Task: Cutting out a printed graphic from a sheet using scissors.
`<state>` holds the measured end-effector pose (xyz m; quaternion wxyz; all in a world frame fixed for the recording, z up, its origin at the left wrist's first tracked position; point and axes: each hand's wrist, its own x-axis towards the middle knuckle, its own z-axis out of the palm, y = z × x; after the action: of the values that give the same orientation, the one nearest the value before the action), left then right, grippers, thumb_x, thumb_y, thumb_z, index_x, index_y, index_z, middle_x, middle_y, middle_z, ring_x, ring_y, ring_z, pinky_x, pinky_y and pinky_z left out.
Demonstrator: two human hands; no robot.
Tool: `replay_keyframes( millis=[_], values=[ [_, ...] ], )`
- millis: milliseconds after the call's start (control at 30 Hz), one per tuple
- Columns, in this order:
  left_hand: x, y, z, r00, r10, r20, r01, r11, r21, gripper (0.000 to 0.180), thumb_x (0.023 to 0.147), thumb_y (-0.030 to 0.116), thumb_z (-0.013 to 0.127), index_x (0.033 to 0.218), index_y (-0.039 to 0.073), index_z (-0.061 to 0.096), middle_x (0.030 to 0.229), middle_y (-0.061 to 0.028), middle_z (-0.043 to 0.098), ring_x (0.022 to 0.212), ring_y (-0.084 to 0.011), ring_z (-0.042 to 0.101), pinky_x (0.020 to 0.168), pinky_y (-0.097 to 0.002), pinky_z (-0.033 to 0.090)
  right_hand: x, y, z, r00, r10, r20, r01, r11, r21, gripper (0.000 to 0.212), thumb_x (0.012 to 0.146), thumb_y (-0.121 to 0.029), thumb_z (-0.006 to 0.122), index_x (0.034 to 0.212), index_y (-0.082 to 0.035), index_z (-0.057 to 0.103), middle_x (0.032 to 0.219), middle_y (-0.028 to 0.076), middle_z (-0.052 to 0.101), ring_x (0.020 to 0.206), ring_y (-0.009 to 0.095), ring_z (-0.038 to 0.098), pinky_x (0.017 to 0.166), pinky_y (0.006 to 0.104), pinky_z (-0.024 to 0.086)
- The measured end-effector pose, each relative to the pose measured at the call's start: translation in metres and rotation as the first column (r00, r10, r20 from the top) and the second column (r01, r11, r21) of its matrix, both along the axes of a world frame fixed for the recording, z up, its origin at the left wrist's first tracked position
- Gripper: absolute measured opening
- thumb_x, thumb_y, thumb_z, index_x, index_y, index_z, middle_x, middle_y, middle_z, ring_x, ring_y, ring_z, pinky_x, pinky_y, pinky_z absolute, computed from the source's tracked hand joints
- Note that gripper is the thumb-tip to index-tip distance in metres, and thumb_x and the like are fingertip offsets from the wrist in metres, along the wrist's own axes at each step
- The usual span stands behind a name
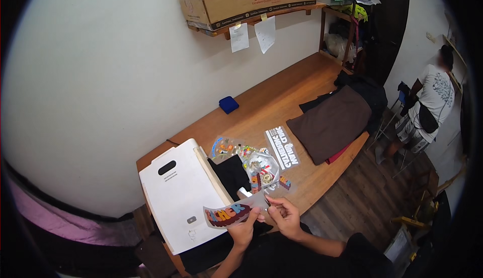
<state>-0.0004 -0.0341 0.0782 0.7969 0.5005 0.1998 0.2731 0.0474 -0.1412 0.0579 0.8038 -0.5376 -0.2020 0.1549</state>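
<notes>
Two hands pinch one clear film strip [232,213] with colourful lettering: your left hand [245,231] grips its lower edge, your right hand [285,216] its right end. It sits just in front of the white press [176,197], long axis running left to right, slightly tilted. Beyond the press lie more sticker sheets [259,170], a black-and-white transfer [283,147] and brown cloth [329,122].

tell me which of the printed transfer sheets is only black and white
The long transfer sheet lying alone mid-table beside the brown cloth; the others, including the one in the hands, are multicoloured.
</notes>
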Motion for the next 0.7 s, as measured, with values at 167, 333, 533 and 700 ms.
replay_keyframes(
  millis=[167, 333, 533, 700],
  values=[
    [0.0007, -0.0007, 0.0010, 1.000, -0.004, -0.006, 0.004, 1.000, 0.008, 0.013, 0.075, -0.002, 0.061, 0.084, -0.006, 0.053, 0.070, -0.0111, 0.059, 0.056, -0.0148, 0.058, 0.051, -0.0237, 0.050, 0.0016, 0.0002, 0.0013, 1.000, 0.014, -0.015, -0.014, 1.000, 0.002, 0.028, 0.084, -0.002, 0.049, 0.111, 0.004, 0.047, 0.108, 0.010, 0.052, 0.090, 0.008, 0.051, 0.073, 0.0191, 0.043],
    [0.0016, -0.0003, 0.0015, 1.000, 0.001, -0.008, -0.001, 1.000, 0.013, 0.012, 0.075, -0.002, 0.061, 0.083, -0.006, 0.053, 0.070, -0.0108, 0.059, 0.056, -0.0146, 0.058, 0.052, -0.0237, 0.050, 0.0008, 0.0015, 0.0019, 1.000, -0.013, -0.007, 0.013, 1.000, 0.004, 0.027, 0.084, -0.002, 0.049, 0.110, 0.004, 0.048, 0.105, 0.009, 0.053, 0.088, 0.008, 0.052, 0.072, 0.0185, 0.043],
    [0.0021, -0.0002, 0.0014, 1.000, 0.012, -0.022, -0.012, 1.000, 0.010, 0.011, 0.075, -0.002, 0.061, 0.083, -0.006, 0.054, 0.070, -0.0110, 0.059, 0.056, -0.0145, 0.058, 0.052, -0.0231, 0.049, 0.0005, 0.0000, 0.0000, 1.000, 0.000, -0.019, -0.001, 1.000, -0.010, 0.027, 0.084, -0.002, 0.049, 0.110, 0.004, 0.048, 0.103, 0.008, 0.054, 0.085, 0.006, 0.052, 0.069, 0.0171, 0.043],
    [-0.0003, 0.0039, -0.0076, 1.000, -0.030, 0.005, 0.030, 0.998, 0.052, 0.023, 0.075, -0.002, 0.060, 0.095, -0.006, 0.050, 0.076, -0.0118, 0.057, 0.055, -0.0155, 0.056, 0.048, -0.0233, 0.048, 0.0004, 0.0007, 0.0024, 1.000, 0.015, -0.009, -0.015, 1.000, -0.020, 0.027, 0.084, -0.002, 0.049, 0.111, 0.004, 0.047, 0.103, 0.008, 0.054, 0.083, 0.005, 0.052, 0.067, 0.0159, 0.042]
  ],
)
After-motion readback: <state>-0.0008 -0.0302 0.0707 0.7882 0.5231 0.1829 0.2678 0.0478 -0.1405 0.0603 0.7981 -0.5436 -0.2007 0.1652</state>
